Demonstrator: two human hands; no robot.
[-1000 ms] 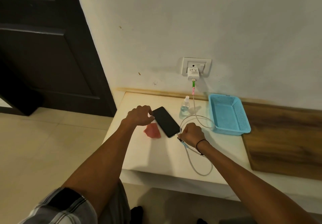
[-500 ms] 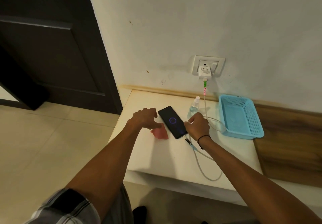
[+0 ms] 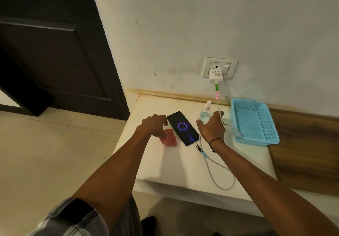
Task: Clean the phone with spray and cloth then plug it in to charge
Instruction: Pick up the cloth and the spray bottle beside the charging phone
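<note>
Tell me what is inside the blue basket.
The blue basket shows only its own mesh floor and walls; nothing lies in it. The near wall hides a thin strip of floor. The charging cable passes outside, beside its left wall.

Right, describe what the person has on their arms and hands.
Both forearms are bare, and neither hand wears a glove or ring that shows. The right hand has a thin black band round its wrist. The left hand wears nothing at the wrist; higher up that arm, a short sleeve shows, striped in grey and white with a dark band.
</note>
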